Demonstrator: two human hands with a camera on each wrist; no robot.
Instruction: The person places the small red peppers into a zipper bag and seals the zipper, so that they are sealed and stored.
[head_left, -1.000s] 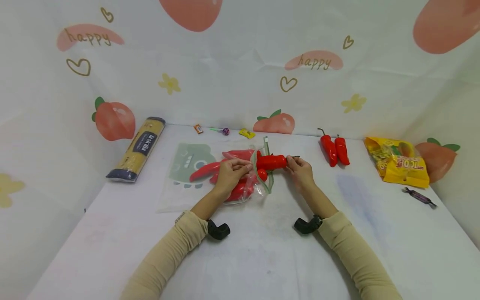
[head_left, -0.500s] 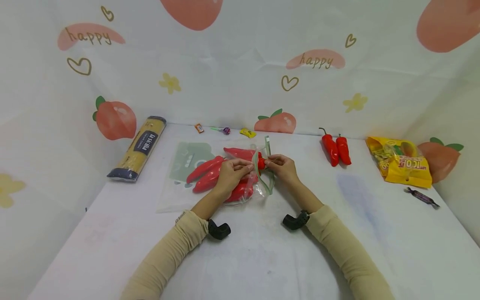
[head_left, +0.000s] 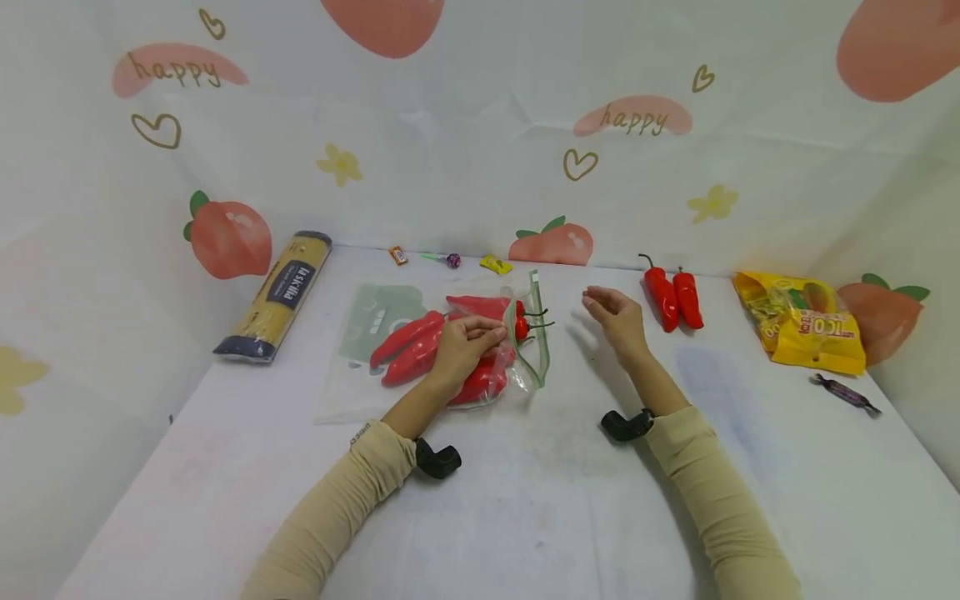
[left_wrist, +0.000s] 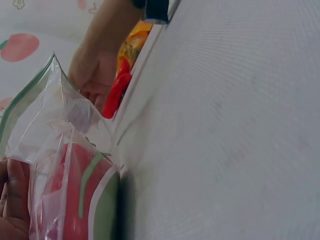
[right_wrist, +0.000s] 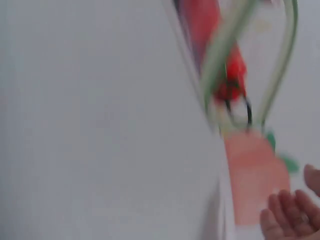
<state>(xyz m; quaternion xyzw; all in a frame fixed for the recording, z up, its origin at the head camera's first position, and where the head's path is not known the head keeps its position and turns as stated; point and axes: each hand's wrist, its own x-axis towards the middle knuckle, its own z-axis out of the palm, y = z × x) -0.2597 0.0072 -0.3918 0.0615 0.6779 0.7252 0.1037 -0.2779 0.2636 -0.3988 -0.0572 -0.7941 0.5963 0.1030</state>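
Observation:
A clear zip bag point(head_left: 330, 400) with a green-edged mouth lies on the table, its mouth facing right. Several red chili peppers point(head_left: 408, 337) are inside it, and dark stems stick out at the mouth. My left hand point(head_left: 461, 354) pinches the upper layer of the bag near the opening; the left wrist view shows its fingers point(left_wrist: 17, 185) at the plastic. To the right of the mouth my right hand point(head_left: 618, 321) is raised with loosely bent fingers, holding nothing. Beyond it, two more red chili peppers point(head_left: 660, 298) lie side by side on the table.
A pack of spaghetti point(head_left: 281, 296) lies at the back left. Along the back edge are an orange candy point(head_left: 397, 256), a lollipop point(head_left: 452, 261) and a yellow candy point(head_left: 496, 265). A yellow candy bag point(head_left: 813, 333) and a purple wrapped candy point(head_left: 845, 394) lie at the right.
My right hand pushed a chili pepper into the bag, let go of it and drew back to the right. My left hand stayed at the bag's mouth.

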